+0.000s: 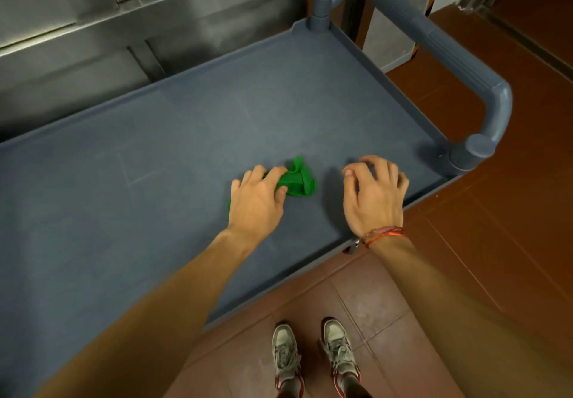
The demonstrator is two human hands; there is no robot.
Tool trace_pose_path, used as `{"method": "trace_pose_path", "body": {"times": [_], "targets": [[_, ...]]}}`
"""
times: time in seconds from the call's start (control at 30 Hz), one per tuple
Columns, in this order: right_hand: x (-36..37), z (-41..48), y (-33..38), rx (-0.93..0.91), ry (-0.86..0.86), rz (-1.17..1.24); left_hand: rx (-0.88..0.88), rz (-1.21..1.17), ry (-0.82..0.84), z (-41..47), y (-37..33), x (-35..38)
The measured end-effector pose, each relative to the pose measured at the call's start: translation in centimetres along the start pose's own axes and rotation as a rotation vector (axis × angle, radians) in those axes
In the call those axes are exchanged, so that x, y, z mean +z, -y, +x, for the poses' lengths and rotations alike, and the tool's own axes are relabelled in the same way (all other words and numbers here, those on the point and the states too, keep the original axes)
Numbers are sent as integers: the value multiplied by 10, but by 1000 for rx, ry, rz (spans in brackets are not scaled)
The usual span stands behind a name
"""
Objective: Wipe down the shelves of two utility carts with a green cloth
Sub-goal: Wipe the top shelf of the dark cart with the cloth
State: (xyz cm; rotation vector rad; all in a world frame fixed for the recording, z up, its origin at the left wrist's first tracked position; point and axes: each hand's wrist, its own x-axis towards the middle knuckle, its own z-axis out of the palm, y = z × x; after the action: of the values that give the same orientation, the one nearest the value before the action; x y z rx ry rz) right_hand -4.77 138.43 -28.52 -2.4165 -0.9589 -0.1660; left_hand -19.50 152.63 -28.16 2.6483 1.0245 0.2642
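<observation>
— What do the hands do?
— The left hand lies on the green cloth. Its fingers are bent over the cloth and the thumb touches its edge, so it grips the cloth against the cart shelf. The right hand holds nothing. Its fingers are loosely arched, with the tips on the shelf or just above it; I cannot tell which. A red thread band is on its wrist.

— How does the cloth lie?
— It is crumpled, near the front edge of the shelf, at 9 o'clock from the right hand and apart from it. Its long axis runs from about 8 o'clock to 2 o'clock. A small corner shows at the 8 o'clock side of the left hand, and the bunched free end points to 2 o'clock.

— And around?
— The grey handle closes the shelf at 3 o'clock. A steel cabinet stands at 12 o'clock. At 6 o'clock are two shoes on the reddish tiled floor.
</observation>
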Motion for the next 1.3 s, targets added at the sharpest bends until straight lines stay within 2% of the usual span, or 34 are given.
{"method": "trace_pose_path", "body": {"times": [0.13,0.23,0.33,0.4,0.53,0.7,0.87,0.97,1.2,1.3], "targets": [[-2,0,1,56,-51,78,86,-59,53,-42,-23,0],[-4,2,3,74,-49,116,192,-134,191,-73,-46,-2],[-6,3,3,61,-25,174,203,-164,245,-68,-47,-2],[-9,6,-3,36,-24,162,287,-100,203,-58,-42,0],[-8,15,-18,37,-43,-35,428,69,26,-20,-37,15],[-2,16,-21,70,-39,-90,296,147,-119,83,-11,25],[-2,18,-23,64,-17,-95,46,122,-101,146,6,23],[-3,16,-23,71,-18,-92,81,121,-93,133,-7,25],[-5,17,-18,112,19,-73,373,89,-8,20,-55,23],[-5,17,-18,111,19,-77,391,89,-33,22,-52,26]]}}
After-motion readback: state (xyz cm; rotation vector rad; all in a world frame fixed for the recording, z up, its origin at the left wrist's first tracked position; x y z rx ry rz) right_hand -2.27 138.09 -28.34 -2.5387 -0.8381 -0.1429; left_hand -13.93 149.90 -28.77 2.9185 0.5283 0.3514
